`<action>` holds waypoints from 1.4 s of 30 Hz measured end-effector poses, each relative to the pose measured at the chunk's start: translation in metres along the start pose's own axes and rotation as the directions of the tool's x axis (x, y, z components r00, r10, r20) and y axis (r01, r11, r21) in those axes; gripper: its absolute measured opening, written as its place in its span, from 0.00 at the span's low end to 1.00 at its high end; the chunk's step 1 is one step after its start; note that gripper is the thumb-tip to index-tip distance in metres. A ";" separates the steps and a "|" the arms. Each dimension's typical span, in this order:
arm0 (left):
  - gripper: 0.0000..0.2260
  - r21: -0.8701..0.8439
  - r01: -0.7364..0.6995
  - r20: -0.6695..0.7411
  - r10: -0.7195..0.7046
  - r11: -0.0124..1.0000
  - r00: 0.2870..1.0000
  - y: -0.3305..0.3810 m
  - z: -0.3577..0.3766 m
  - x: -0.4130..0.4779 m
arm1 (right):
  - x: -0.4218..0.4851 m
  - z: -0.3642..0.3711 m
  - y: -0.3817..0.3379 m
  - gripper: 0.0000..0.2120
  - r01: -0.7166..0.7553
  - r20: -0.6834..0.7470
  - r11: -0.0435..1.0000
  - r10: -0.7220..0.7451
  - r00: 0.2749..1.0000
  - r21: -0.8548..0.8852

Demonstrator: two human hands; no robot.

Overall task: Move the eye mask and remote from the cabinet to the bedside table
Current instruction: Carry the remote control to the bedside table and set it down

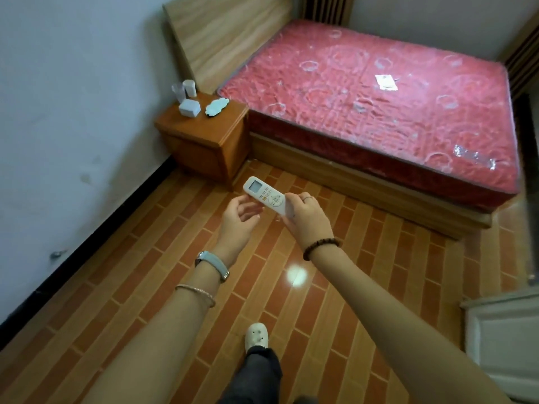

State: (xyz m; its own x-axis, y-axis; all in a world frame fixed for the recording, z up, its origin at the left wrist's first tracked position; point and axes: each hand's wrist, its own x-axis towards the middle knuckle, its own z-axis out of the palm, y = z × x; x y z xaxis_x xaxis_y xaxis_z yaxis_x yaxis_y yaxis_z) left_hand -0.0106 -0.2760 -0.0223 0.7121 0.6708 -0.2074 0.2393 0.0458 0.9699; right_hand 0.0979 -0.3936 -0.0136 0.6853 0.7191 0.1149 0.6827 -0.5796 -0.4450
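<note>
— So, where is the remote (264, 198) at this moment?

— It is in the air above the tiled floor (163, 252), in front of the bedside table (204, 141) and not touching it. The right hand (309, 217) has it: the fingers are closed around its lower end, and the screen end points toward the table. The left hand (237, 218) is just beside the remote, its fingers half curled and loose; I cannot tell whether they touch it, but they do not grip it.

— And the eye mask (217, 105)?

— It lies already on the bedside table, near the edge that meets the bed (379, 97). Farther from the bed on the same top stands a white box (189, 107), and behind it, at the wall corner, a clear cup (178, 90) and a white cylinder (189, 87).

— Is there free room on the table?

— The front strip of the top, toward the person, is bare. The floor between the hands and the table front is open.
</note>
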 end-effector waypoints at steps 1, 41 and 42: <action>0.20 0.007 -0.001 -0.005 0.001 1.000 1.000 0.004 -0.010 0.016 | 0.018 0.003 -0.007 0.20 -0.001 0.008 1.000 0.001 1.000 0.005; 0.20 -0.072 0.122 -0.251 -0.136 0.990 0.959 0.081 -0.084 0.557 | 0.600 0.095 -0.005 0.21 0.172 0.227 0.985 -0.173 0.958 0.024; 0.20 -0.071 0.123 -0.245 -0.137 0.990 0.960 0.082 -0.088 0.572 | 0.613 0.100 -0.006 0.21 0.168 0.230 0.986 -0.167 0.959 0.019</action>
State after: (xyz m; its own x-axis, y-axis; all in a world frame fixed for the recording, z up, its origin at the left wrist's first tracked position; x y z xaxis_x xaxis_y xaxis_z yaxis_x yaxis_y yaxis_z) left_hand 0.3579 0.1770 -0.0504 0.4889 0.8189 -0.3006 0.2774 0.1808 0.9436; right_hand 0.4890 0.0894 -0.0292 0.4844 0.8746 -0.0198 0.7828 -0.4434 -0.4366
